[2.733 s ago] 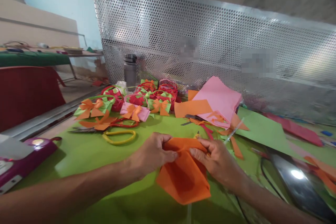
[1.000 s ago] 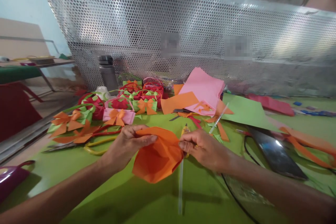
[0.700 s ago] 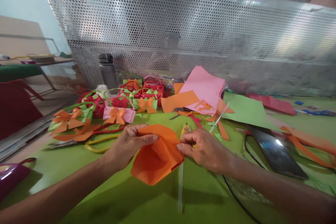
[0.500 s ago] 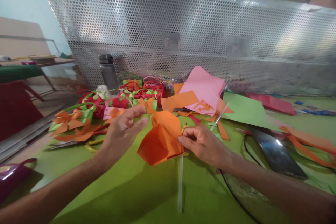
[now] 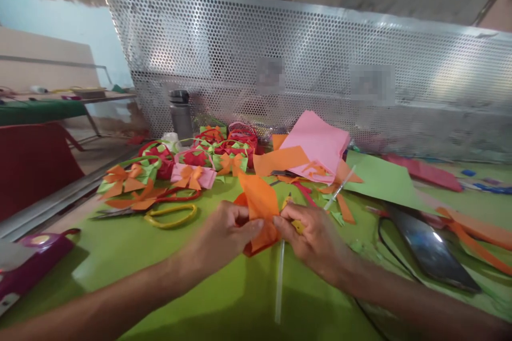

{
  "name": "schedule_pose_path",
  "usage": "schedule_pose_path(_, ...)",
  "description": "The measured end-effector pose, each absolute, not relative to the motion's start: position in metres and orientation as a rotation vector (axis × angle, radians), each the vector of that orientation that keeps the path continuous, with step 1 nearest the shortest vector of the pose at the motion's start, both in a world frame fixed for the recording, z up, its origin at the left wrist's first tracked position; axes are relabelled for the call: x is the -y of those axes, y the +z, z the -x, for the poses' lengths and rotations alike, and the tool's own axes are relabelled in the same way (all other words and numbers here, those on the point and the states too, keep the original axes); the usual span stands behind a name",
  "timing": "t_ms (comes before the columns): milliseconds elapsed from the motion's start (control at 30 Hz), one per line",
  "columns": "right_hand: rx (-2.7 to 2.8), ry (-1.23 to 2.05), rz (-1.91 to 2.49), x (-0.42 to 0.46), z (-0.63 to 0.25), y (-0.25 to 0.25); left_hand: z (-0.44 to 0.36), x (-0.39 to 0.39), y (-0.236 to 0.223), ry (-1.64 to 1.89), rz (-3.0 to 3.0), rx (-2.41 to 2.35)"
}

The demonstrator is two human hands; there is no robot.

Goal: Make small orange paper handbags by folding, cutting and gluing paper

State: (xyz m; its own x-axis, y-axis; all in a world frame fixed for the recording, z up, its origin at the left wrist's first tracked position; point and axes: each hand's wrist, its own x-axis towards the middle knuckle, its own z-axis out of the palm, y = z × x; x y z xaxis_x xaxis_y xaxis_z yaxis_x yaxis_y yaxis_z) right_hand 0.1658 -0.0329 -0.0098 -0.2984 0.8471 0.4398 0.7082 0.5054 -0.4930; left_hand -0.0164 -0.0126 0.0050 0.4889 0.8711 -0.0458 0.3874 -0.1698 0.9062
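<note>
Both my hands hold a folded orange paper piece (image 5: 260, 208) just above the green table cover (image 5: 160, 256). My left hand (image 5: 226, 234) pinches its left side, fingers closed on the paper. My right hand (image 5: 314, 237) pinches the right edge, and something small and yellow shows beside its fingers. One pointed flap of the paper stands up between the hands. A thin clear stick (image 5: 279, 282) lies on the cover below them.
Several paper baskets with bows (image 5: 188, 162) stand at the back left by a grey bottle (image 5: 181, 114). Yellow-handled scissors (image 5: 160, 214), pink paper sheets (image 5: 320, 144), a green sheet (image 5: 380, 181), a dark phone (image 5: 432, 248) and a perforated metal panel (image 5: 300, 64) surround the work spot.
My left hand had let go and opened half a second ago; it now grips the orange paper again. The paper is folded smaller, with a flap raised. The view shifted slightly.
</note>
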Motion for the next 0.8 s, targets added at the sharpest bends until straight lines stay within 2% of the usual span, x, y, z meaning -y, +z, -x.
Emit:
schedule_pose_path(233,2.073,0.239,1.289,0.034,-0.166,-0.004,0.017,0.012,0.0,0.55,-1.717,-1.169)
schedule_pose_path(467,2.094,0.134,1.304,0.033,-0.164,-0.007,0.016,0.013,0.002,0.538,-1.635,-1.036)
schedule_pose_path(800,2.005,0.248,1.33,0.031,-0.168,-0.011,0.021,0.018,-0.008,0.747,-2.285,-0.912)
